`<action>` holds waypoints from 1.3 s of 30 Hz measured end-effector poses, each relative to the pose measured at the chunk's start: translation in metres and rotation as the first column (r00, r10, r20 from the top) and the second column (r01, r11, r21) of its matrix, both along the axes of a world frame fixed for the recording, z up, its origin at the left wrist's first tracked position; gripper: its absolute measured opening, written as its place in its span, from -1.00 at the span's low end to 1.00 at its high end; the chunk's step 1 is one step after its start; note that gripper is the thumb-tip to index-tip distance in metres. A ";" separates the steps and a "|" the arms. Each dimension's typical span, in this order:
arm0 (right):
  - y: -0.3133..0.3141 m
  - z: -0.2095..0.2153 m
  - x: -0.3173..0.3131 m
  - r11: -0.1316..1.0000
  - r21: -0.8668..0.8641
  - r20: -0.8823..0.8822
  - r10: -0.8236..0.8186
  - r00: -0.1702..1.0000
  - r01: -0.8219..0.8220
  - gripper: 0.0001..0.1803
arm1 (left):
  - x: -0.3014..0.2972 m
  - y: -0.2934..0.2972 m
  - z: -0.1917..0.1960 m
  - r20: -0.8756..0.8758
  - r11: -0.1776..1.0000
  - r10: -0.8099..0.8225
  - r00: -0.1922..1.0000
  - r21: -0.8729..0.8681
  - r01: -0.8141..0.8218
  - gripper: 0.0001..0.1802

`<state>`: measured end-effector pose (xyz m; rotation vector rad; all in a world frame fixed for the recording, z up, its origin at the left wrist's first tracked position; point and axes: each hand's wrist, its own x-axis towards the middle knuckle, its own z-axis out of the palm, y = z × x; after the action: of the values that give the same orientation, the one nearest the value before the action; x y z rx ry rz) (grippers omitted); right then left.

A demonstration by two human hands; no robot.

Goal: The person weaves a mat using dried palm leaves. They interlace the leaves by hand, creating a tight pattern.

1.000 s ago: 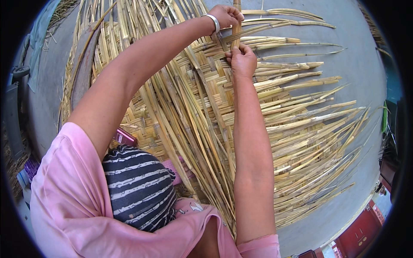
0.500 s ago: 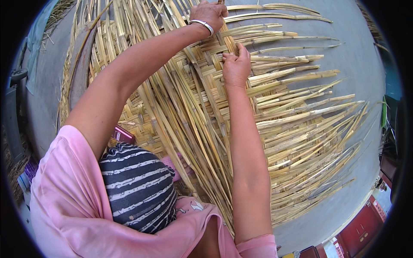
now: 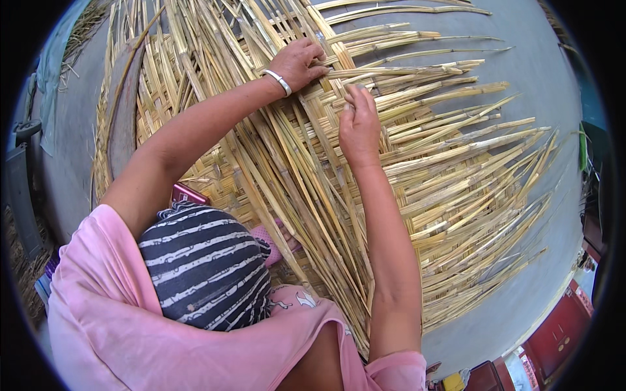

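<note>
A wide mat of split cane strips (image 3: pixel 427 189) is partly woven, its long loose ends fanning out to the right. My left hand (image 3: pixel 297 66), with a silver bangle on the wrist, is closed with finger and thumb at the end of a cane strip (image 3: pixel 404 70) that runs to the right. Just to the right and nearer, my right hand (image 3: pixel 360 127) is bent over the weave with its fingers drawn together; what they hold, if anything, is hidden. A broad upright strip (image 3: pixel 342 57) lies between the two hands. Several long loose strips (image 3: pixel 287 166) lie lengthwise across the mat.
A dark striped knee (image 3: pixel 203 267) rests on the mat's near left, beside a small dark pink object (image 3: pixel 189 193). A curved wooden piece (image 3: pixel 124 111) lies on the left side. Grey floor (image 3: pixel 541 72) surrounds the mat. Red cabinets (image 3: pixel 554 332) stand at the lower right.
My left hand has come nearer and to the left, off the upright strip at the far edge, to the cross strips. My right hand has moved slightly nearer, off that same strip.
</note>
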<state>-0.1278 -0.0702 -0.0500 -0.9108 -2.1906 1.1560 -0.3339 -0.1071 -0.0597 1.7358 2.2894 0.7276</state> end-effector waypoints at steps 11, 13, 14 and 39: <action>-0.055 0.040 0.196 0.995 -0.066 0.379 0.098 0.920 -0.079 -0.67 | 0.008 0.036 0.031 0.021 0.894 -0.015 1.000 -0.447 0.022 -0.68; -0.061 0.052 0.224 0.990 -0.053 0.458 0.138 0.878 -0.129 -0.67 | 0.005 0.039 0.028 0.072 0.883 -0.019 0.997 -0.466 0.051 -0.69; -0.063 0.059 0.239 0.988 -0.089 0.482 0.157 0.862 -0.130 -0.67 | 0.004 0.039 0.025 0.097 0.886 -0.032 0.995 -0.457 0.073 -0.72; -0.189 0.007 0.503 -0.076 -0.914 0.201 -0.938 0.283 0.398 -0.67 | 0.027 0.017 0.032 -0.437 0.757 -0.545 0.716 -0.623 0.196 -0.46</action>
<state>0.3752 -0.2589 -0.0427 -1.6193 -0.1082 1.5599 -0.3068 -0.0904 -0.0278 2.2168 1.9883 -0.6078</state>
